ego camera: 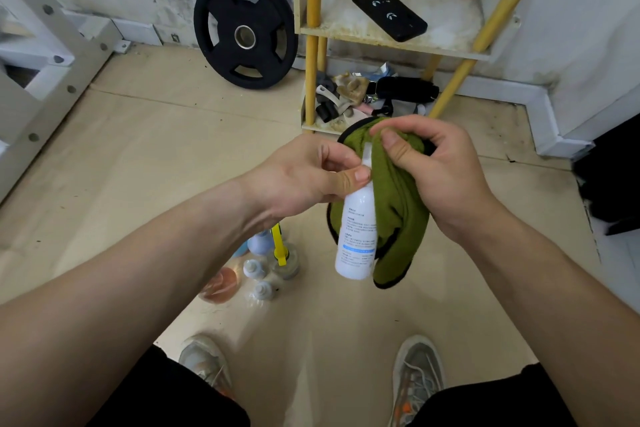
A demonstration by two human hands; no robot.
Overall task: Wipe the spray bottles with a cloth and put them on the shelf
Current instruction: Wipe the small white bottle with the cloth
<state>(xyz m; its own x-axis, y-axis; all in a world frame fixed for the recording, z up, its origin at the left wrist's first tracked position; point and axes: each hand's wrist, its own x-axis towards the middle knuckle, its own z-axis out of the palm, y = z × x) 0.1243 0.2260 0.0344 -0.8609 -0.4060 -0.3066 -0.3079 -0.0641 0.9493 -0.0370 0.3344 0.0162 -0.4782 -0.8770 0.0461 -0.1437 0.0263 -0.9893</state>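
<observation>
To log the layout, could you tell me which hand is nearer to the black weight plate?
Left. The left hand, pinching the spray bottle, is below-right of the weight plate in the picture; the right hand, gripping the cloth, is farther right.

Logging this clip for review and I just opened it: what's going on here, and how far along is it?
A person stands wiping a white plastic spray bottle with an olive-green cloth edged in black. The left hand pinches the bottle near its neck, and the right hand grips the cloth bunched against the bottle's top. Several small bottles stand on the floor below. On the white shelf with yellow posts, the middle tier shows a flat black phone and no bottles.
</observation>
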